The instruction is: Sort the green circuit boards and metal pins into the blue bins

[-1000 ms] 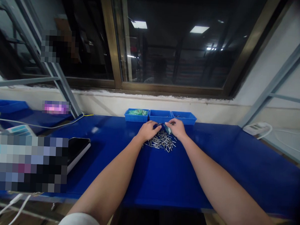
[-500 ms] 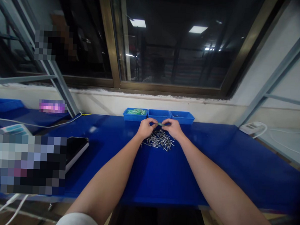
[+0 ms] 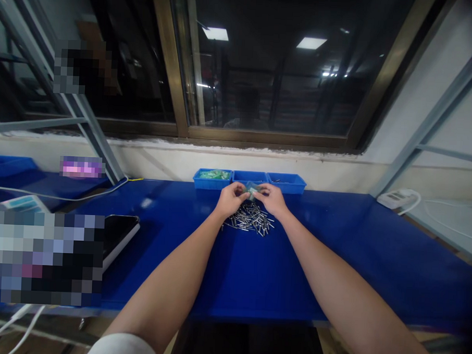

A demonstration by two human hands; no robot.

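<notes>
Between my hands is a small translucent plastic bag (image 3: 252,189) with a greenish tint and a pale patch. My left hand (image 3: 232,199) pinches its left side between thumb and fingers. From the right, my right hand (image 3: 272,199) grips the other side in the same way. Just below and nearer to me, a loose pile of thin metal pins (image 3: 253,219) lies on the blue tabletop (image 3: 247,271). Both hands hover over the far edge of that pile. Whether anything is inside the bag, I cannot tell.
Behind my hands stand three blue bins: the left bin (image 3: 208,184) holds green-and-clear packets, the middle bin (image 3: 242,175) is partly hidden, and the right bin (image 3: 294,189) holds a few metal pieces. A dark flat device (image 3: 122,229) lies left; a white power strip (image 3: 395,200) sits right.
The bag, earlier a thin greenish strip between my fingertips, now shows a broader face and stands higher. My hands have shifted only slightly.
</notes>
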